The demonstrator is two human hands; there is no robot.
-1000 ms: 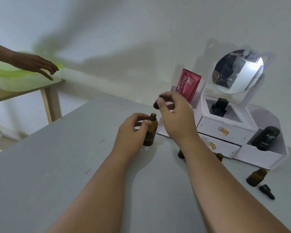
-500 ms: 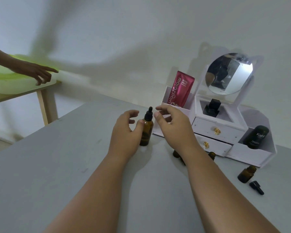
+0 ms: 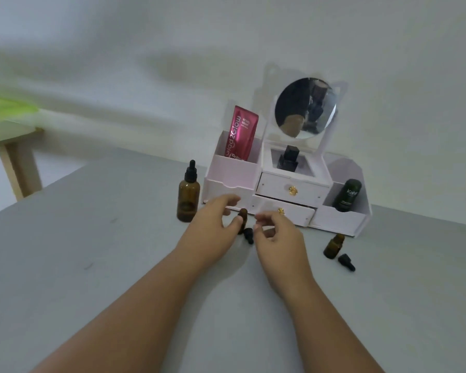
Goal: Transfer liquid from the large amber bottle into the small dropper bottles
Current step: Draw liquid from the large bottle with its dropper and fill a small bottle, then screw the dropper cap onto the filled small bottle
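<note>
Head view: the large bottle (image 3: 188, 195), amber with a black dropper top, stands upright on the table (image 3: 92, 251), just left of and beyond the left hand (image 3: 213, 228) and apart from it. The left thumb lies against a small bottle (image 3: 243, 214) while the fingers reach past it; whether it is gripped cannot be told. The right hand (image 3: 280, 238) hovers just right of that bottle, fingers loosely curled, holding nothing. A black cap (image 3: 248, 234) lies between the hands. A second small bottle (image 3: 333, 246), uncapped, stands well to the right, its cap (image 3: 346, 262) beside it.

The pink tube (image 3: 241, 135) in the organizer (image 3: 334, 219) reads "Glad2Glow", "Retinol Bright" and "10x"; the green bottle (image 3: 346, 195) reads "Kahf".

Count: one large bottle, two small bottles, two loose caps, one tube, one green bottle, one mirror (image 3: 304, 107), two drawers (image 3: 283, 211).
</note>
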